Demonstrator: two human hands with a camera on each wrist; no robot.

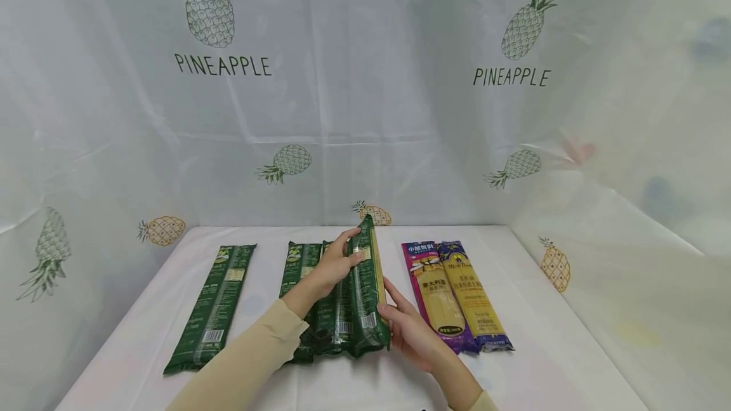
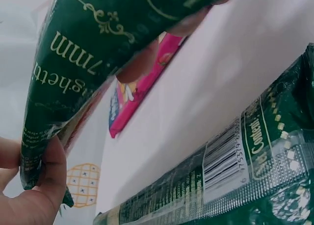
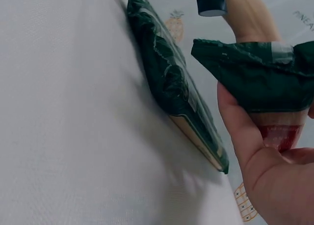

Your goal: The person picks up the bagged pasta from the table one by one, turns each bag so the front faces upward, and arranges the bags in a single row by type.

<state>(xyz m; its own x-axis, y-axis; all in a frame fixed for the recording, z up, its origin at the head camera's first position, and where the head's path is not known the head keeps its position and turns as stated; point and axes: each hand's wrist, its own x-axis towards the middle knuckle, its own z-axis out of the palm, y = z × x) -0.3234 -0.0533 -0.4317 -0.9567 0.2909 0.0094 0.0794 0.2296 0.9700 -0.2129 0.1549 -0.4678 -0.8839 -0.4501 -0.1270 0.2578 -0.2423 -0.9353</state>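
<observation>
A dark green spaghetti packet [image 1: 363, 284] is raised and tilted, its far end higher than its near end. My left hand [image 1: 334, 266] grips it near the top, and the left wrist view shows thumb and fingers pinching the packet's narrow end [image 2: 32, 168]. Lower down, my right hand [image 1: 410, 333] holds the packet's right edge; in the right wrist view its thumb lies along the near end [image 3: 260, 78]. Beside and partly behind the held packet, another green packet [image 1: 342, 319] lies on the table, next to a similar one [image 1: 298, 262] partly covered by the left forearm.
A separate green packet [image 1: 217, 303] lies at the left of the white table [image 1: 257, 322]. To the right, a purple-and-pink pasta packet [image 1: 436, 297] lies against a yellow-and-blue spaghetti packet [image 1: 474, 297]. A pineapple-printed curtain [image 1: 365, 100] hangs behind the table.
</observation>
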